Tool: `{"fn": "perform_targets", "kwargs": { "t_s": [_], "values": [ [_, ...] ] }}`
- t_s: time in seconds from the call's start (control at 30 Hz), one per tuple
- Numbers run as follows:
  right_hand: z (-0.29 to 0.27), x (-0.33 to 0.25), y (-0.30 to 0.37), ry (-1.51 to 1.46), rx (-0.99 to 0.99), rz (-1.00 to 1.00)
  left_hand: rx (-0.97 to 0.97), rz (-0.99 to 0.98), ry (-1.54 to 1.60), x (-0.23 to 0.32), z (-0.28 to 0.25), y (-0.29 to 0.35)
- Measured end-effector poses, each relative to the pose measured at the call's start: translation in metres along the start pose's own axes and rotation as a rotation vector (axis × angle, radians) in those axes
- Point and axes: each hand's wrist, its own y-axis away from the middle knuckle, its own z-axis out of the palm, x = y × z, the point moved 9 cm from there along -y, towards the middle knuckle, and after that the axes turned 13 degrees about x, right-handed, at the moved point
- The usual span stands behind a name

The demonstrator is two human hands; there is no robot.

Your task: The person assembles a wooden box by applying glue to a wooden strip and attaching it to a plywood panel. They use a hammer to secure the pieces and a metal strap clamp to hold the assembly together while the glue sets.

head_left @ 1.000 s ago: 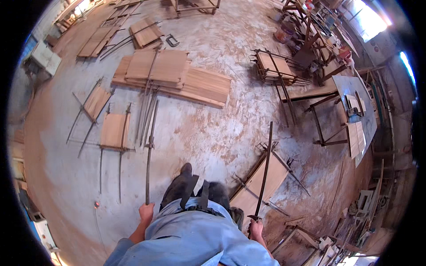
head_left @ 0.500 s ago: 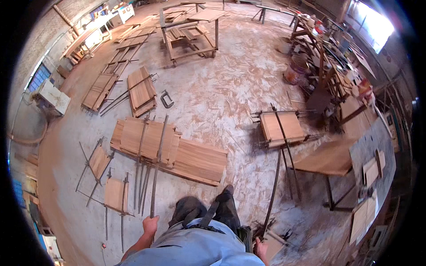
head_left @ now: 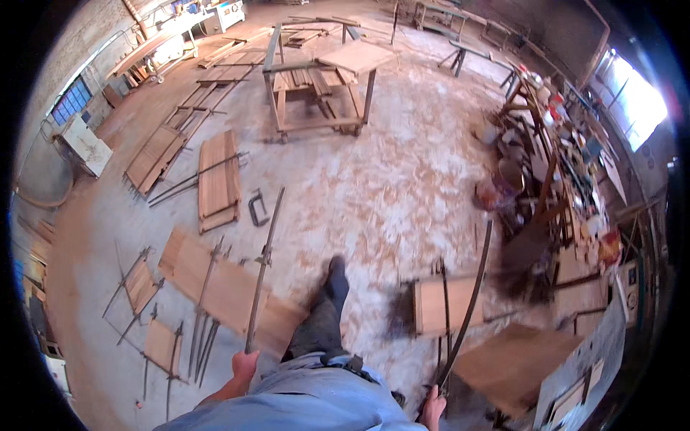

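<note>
I walk across a workshop floor with a long metal bar clamp in each hand. My left hand grips the lower end of a long bar clamp that points forward and up over the floor. My right hand, at the lower edge, grips a second dark bar that curves up to the right. My dark trouser leg and shoe step forward between the two bars.
Glued wooden panels with clamps lie on the dusty floor at left. A metal frame table with boards stands ahead. A small panel on a stand is at right, beside a cluttered workbench. A C-clamp lies on the floor.
I have walked forward and my view has tilted up: the floor panels slid down and left, the frame table came closer. Both hands still hold their bars.
</note>
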Motion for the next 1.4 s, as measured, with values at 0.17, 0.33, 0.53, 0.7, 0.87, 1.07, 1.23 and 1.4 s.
{"fn": "perform_targets", "kwargs": {
  "t_s": [0.17,0.33,0.53,0.7,0.87,1.07,1.23,1.4],
  "values": [
    [0.086,-0.156,-0.062,0.180,0.009,-0.251,0.053,0.138,-0.028,0.170,0.039,-0.110],
    [0.196,-0.263,-0.146,-0.110,-0.170,0.006,0.137,-0.057,-0.233,0.323,0.009,-0.197],
    [0.312,-0.407,-0.237,-0.127,-0.192,0.019,0.194,0.047,-0.030,0.518,0.012,-0.320],
    [0.402,-0.507,-0.333,-0.076,-0.158,-0.143,0.253,-0.003,0.126,0.635,0.030,-0.430],
    [0.470,-0.660,-0.364,-0.118,-0.230,-0.175,0.387,0.069,0.177,0.742,0.046,-0.553],
    [0.520,-0.801,-0.408,-0.060,-0.252,-0.204,0.488,0.014,0.117,0.896,0.056,-0.677],
    [0.572,-0.905,-0.405,-0.028,-0.328,-0.292,0.430,-0.088,0.110,0.968,0.065,-0.780],
    [0.591,-1.002,-0.365,0.224,-0.199,-0.245,0.535,-0.175,0.046,1.026,0.070,-0.855]
  ]
}}
